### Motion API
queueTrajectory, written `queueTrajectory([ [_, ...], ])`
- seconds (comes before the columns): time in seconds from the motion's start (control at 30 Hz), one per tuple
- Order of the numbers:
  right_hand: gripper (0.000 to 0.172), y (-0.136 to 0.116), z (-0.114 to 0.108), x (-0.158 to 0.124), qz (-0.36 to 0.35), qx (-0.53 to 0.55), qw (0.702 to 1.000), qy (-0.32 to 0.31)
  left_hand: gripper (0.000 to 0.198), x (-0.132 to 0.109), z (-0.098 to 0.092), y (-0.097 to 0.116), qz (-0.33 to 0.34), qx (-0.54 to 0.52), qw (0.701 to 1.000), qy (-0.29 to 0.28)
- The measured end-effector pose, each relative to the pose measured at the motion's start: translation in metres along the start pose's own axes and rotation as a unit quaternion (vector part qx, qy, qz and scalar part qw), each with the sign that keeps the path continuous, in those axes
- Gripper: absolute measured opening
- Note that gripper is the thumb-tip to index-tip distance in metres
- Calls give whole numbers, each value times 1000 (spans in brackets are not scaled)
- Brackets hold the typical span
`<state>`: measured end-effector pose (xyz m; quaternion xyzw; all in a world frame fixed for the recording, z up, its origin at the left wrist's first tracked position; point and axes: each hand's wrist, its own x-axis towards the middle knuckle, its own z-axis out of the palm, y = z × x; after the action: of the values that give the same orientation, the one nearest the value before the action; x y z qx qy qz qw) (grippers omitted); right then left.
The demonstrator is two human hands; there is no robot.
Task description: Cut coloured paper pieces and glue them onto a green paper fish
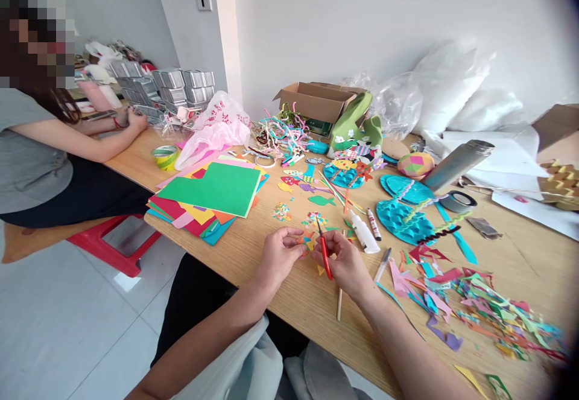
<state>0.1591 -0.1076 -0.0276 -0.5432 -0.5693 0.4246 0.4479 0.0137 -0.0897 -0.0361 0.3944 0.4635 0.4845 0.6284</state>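
Right hand [341, 261], just left of the glue bottle [364, 233], grips red-handled scissors [324, 254]; left hand [284, 255], farther left of it, pinches a small paper piece [310, 245]. Risk: blades sit near left fingertips, so a slip could nick them; a nudge could scatter paper dots [312, 218] left of bottle. Fingers mostly hide the piece; outline unclear.

scissors [324, 253]: red handles | top sheet [221, 187]: plain green | bottle [364, 233]: white | ball [415, 164]: pink-yellow-green diamonds
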Motion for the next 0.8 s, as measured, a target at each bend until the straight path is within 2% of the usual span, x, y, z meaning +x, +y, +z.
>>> queueTrajectory([
  [0.6, 33, 0, 0, 0, 15, 11, 1000, 6, 21, -4, 2, 4, -23, -20, 999, 11],
  [0.8, 32, -1, 1, 0, 10, 5, 1000, 0, 13, -5, 2, 3, -8, -10, 1000, -10],
])
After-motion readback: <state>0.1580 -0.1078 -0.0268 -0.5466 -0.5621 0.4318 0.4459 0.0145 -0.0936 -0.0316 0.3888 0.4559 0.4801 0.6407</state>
